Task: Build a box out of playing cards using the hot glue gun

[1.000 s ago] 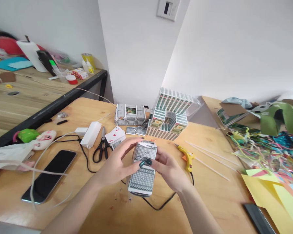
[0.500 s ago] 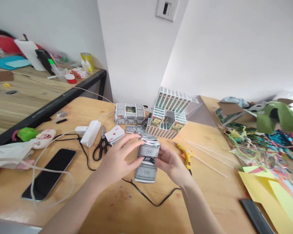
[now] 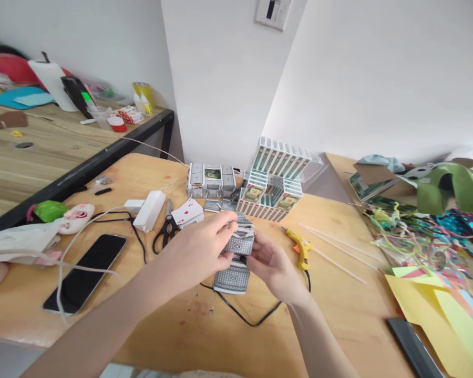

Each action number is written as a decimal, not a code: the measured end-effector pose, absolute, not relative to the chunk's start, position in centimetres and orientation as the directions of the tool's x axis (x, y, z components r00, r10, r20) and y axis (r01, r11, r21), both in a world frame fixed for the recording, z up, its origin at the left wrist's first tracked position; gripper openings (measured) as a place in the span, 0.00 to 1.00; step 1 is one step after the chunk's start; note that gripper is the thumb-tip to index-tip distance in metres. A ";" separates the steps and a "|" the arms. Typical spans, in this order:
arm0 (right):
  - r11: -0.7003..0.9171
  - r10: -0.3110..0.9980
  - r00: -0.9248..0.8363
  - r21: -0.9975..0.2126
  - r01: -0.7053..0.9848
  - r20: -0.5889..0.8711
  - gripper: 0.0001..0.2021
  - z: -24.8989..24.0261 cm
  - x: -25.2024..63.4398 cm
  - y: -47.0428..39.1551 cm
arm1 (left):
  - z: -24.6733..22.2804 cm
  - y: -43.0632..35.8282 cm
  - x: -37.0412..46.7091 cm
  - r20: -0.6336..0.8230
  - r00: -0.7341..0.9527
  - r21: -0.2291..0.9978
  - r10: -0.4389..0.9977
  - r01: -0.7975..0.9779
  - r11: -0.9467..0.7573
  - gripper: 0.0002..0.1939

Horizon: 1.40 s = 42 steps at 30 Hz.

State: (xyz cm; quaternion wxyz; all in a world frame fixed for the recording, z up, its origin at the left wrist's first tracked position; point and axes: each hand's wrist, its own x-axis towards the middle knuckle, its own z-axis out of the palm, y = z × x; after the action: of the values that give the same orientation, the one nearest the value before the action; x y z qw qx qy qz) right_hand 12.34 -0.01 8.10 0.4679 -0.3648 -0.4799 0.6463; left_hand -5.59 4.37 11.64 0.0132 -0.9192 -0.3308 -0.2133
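Near the middle of the wooden table, a grey patterned playing-card structure [image 3: 232,277] is gripped from both sides. My left hand [image 3: 205,241] curls its fingers over the upper left of the structure, with the thumb at its side. On the right edge, my right hand [image 3: 274,265] pinches it with thumb and fingers. Behind it stand stacked green-and-white card boxes [image 3: 278,157] and a long grey card-covered block [image 3: 211,180]. Loose playing cards [image 3: 187,211] lie beside black-handled scissors [image 3: 166,231]. Part of the structure is hidden by my fingers.
A yellow glue gun [image 3: 301,249] with a black cord lies right of my right hand, near thin white sticks [image 3: 339,257]. Left are a phone [image 3: 87,273], cables and a white power block [image 3: 150,211]. Coloured paper [image 3: 421,304] is at the right.
My left hand has moved over the structure's top, its fingers now more curled. The structure has shifted slightly left, and the camera view has moved a little.
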 end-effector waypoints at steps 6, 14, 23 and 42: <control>-0.134 0.953 -0.298 -0.956 -0.262 -0.052 0.16 8.2 12.6 -0.1 | 11.2 4.4 -5.7 0.344 0.712 0.205 0.612 0.579 -0.789 0.11; -0.186 0.978 -0.135 -0.955 -0.230 -0.158 0.10 8.8 11.9 0.1 | 10.5 4.5 -5.5 0.374 0.680 0.312 0.630 0.547 -0.776 0.11; -0.255 0.962 0.020 -0.926 -0.280 -0.271 0.09 8.6 12.1 0.9 | 10.1 4.9 -6.5 0.357 0.598 0.473 0.718 0.547 -0.691 0.20; -0.455 0.834 0.051 -0.736 -0.501 -0.550 0.08 9.4 10.5 1.3 | 9.8 4.6 -5.2 0.402 0.649 0.355 0.646 0.540 -0.763 0.11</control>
State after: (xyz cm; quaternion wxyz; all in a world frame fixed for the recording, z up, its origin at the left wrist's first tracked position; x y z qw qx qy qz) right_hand 10.47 1.31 9.37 0.4976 -0.5269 -0.1576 0.6707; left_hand -5.23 4.60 9.78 -0.1019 -0.9021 -0.3287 -0.2602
